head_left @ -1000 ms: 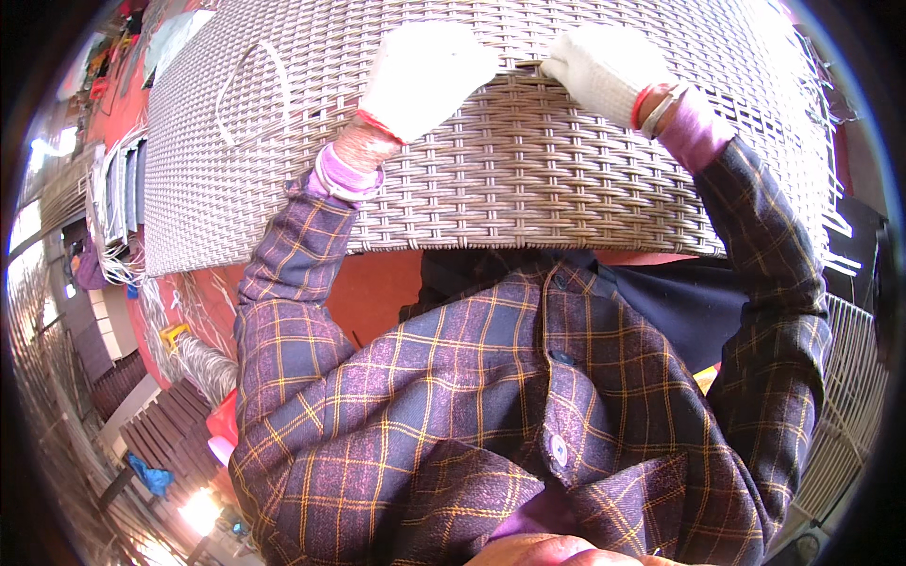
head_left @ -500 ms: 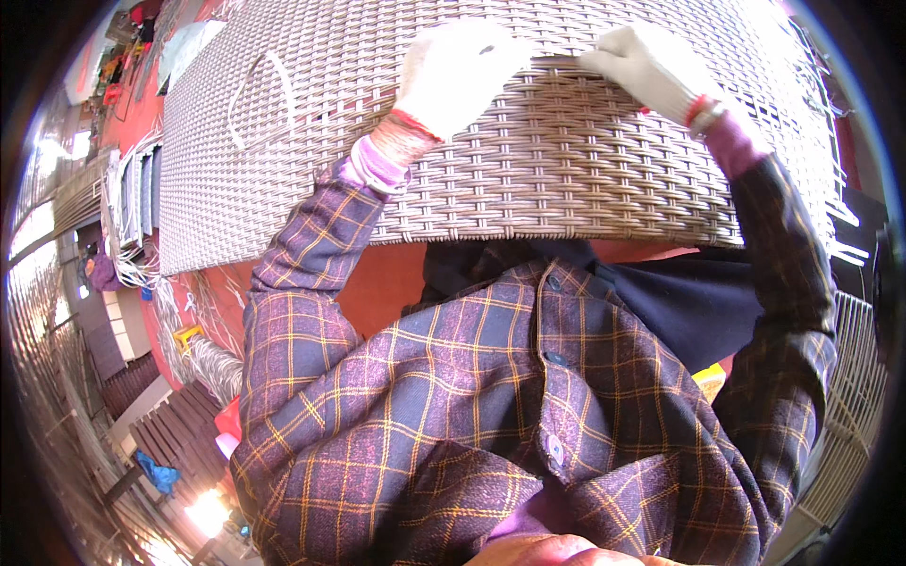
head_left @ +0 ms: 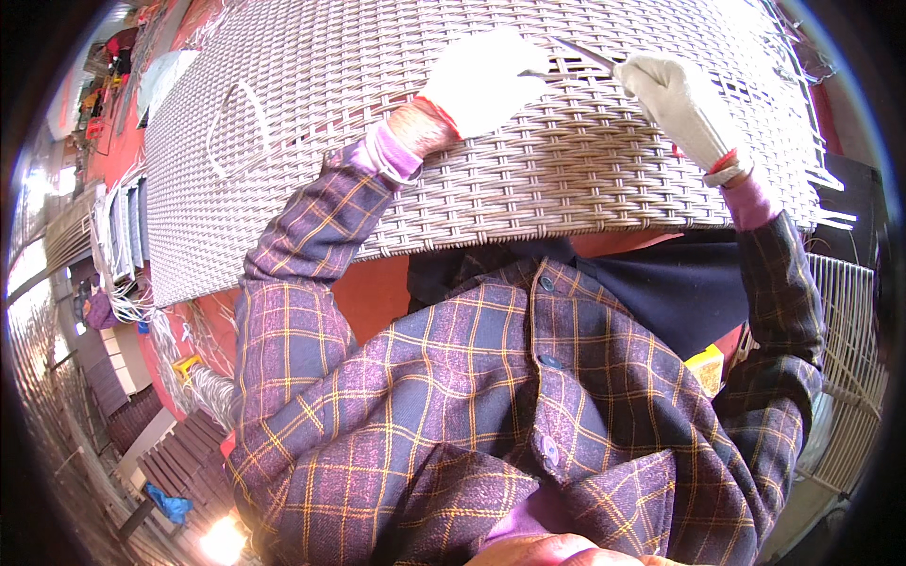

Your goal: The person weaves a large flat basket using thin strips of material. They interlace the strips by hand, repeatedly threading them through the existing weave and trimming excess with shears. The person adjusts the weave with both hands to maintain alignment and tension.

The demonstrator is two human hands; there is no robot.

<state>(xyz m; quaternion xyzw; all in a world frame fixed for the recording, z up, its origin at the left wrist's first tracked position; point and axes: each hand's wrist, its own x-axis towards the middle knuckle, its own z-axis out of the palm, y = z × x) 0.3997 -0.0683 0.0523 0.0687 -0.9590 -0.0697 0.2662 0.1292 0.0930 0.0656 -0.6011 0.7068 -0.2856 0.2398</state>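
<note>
A large panel of grey-brown wicker weave [head_left: 528, 189] lies in front of me. My right hand [head_left: 679, 104], in a white knitted glove, is closed around a slim dark pointed tool [head_left: 587, 53]; its tip points left and away, just over the weave. My left hand [head_left: 489, 83], gloved too, rests on the panel to the left with its fingers pressed together. At its fingertips a short dark strip of weaving strand [head_left: 562, 74] shows. Glare washes out most of that glove, and its grip is partly hidden.
A loose pale strand loop [head_left: 213, 123] lies on the panel's left part. Strand ends [head_left: 830, 222] stick out at the right edge. Bundled strands [head_left: 209, 391] and a yellow object [head_left: 187, 366] sit on the floor at left. A slatted rack [head_left: 845, 330] stands at right.
My right hand has moved right and slightly toward me, and the dark tool now shows. My left hand has shifted a little right and toward me. The view has tilted slightly.
</note>
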